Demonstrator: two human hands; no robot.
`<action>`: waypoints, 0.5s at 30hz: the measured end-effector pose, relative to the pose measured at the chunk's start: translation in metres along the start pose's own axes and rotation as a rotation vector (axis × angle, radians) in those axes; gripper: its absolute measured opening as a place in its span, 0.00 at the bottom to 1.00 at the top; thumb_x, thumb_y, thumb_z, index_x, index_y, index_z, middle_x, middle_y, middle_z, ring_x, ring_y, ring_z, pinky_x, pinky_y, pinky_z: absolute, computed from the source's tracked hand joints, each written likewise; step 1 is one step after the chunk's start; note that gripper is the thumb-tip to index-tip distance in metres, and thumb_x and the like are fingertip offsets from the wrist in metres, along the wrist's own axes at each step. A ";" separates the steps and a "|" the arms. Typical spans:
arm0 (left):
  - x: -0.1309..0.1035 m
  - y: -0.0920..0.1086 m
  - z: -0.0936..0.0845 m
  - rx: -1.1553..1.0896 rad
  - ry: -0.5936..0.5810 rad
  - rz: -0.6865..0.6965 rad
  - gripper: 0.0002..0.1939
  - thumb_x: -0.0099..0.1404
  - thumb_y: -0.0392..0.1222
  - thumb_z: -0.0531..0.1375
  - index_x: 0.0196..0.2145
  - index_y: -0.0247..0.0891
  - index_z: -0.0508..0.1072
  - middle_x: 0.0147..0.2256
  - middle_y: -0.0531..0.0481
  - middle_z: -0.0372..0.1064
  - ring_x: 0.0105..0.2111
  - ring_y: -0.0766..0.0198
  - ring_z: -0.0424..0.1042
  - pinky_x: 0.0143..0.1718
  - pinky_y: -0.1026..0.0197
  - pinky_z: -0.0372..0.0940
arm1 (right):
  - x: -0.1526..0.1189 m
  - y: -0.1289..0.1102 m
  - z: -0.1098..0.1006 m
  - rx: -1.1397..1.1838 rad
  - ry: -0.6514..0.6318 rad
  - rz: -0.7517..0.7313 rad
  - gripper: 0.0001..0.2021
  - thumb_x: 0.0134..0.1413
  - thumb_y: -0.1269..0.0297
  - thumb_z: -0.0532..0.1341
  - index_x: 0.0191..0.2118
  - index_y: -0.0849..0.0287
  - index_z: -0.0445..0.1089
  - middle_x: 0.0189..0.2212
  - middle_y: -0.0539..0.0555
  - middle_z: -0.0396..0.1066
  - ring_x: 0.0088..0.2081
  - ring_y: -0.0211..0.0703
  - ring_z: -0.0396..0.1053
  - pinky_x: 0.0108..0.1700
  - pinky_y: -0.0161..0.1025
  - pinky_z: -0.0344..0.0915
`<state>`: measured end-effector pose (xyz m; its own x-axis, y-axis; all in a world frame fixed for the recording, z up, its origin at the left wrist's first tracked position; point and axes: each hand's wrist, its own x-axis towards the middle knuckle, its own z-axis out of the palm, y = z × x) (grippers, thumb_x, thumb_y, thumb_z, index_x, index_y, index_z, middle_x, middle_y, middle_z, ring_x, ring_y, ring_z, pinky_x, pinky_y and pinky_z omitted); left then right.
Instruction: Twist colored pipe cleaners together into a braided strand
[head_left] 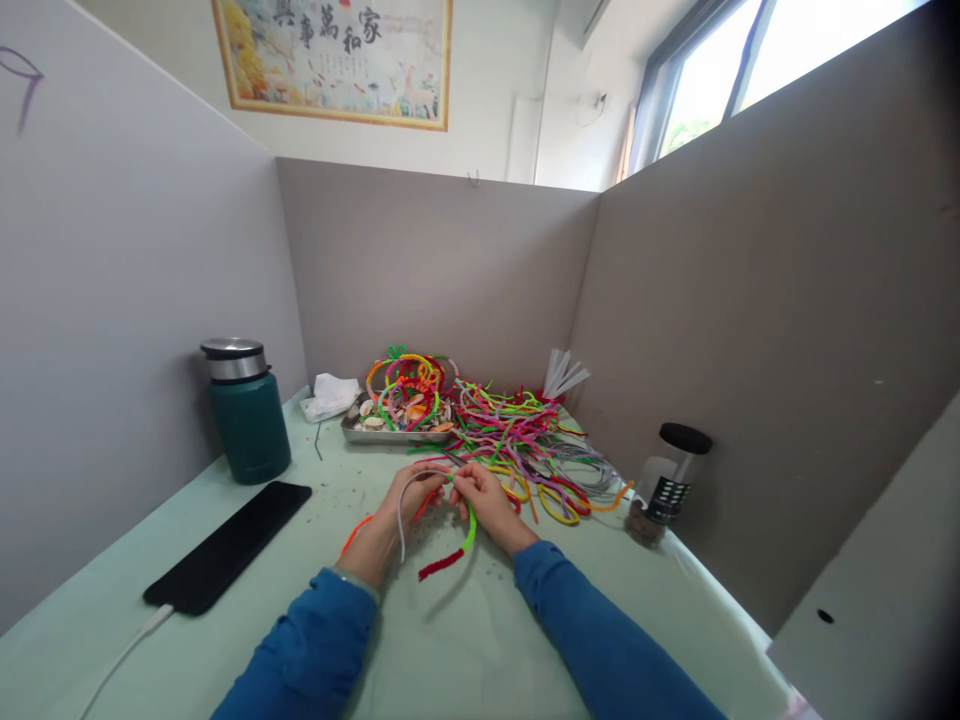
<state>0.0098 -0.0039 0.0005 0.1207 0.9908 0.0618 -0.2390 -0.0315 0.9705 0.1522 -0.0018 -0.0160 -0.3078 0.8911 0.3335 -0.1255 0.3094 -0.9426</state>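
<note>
Over the tabletop, blue-sleeved forearms converge, wrists bent inward. The left hand and right hand nearly meet, fingertips pinched on fuzzy stems, one green-and-red end dangling between them. Rightward, a jar's black label is illegible. Beyond, a wall poster reads, right to left, 家和萬事興.

We see fuzzy, matt held strip, fibres like chenille; same fuzz on piled stems. We note smooth metal tray, dull sheen; bottle matt-coated, its lid shiny metal. Tissue soft, papery. Jar clear, glass or plastic, we cannot tell. Our sleeves matt cloth. Partition smooth, matt.
</note>
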 end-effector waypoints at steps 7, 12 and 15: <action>0.006 -0.006 -0.004 -0.076 -0.061 0.043 0.11 0.44 0.38 0.66 0.26 0.30 0.72 0.19 0.49 0.67 0.20 0.67 0.66 0.26 0.63 0.61 | 0.000 0.000 0.001 0.027 -0.008 0.008 0.09 0.52 0.59 0.54 0.31 0.60 0.58 0.20 0.48 0.68 0.13 0.30 0.58 0.16 0.29 0.52; 0.002 -0.003 -0.003 -0.024 -0.019 0.005 0.14 0.42 0.39 0.66 0.29 0.31 0.72 0.19 0.51 0.66 0.20 0.68 0.66 0.23 0.65 0.60 | 0.000 -0.001 0.002 0.032 -0.009 0.030 0.10 0.52 0.60 0.54 0.37 0.60 0.58 0.19 0.46 0.67 0.13 0.31 0.58 0.16 0.28 0.51; 0.000 -0.001 -0.002 -0.019 -0.018 0.006 0.14 0.42 0.40 0.66 0.28 0.32 0.71 0.19 0.52 0.66 0.20 0.68 0.65 0.22 0.65 0.59 | -0.001 -0.001 0.002 0.031 -0.020 0.017 0.10 0.52 0.60 0.54 0.38 0.60 0.59 0.19 0.46 0.67 0.13 0.31 0.58 0.16 0.28 0.52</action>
<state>0.0082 -0.0034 -0.0007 0.1361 0.9881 0.0716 -0.2579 -0.0345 0.9656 0.1507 -0.0031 -0.0155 -0.3286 0.8892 0.3183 -0.1493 0.2839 -0.9472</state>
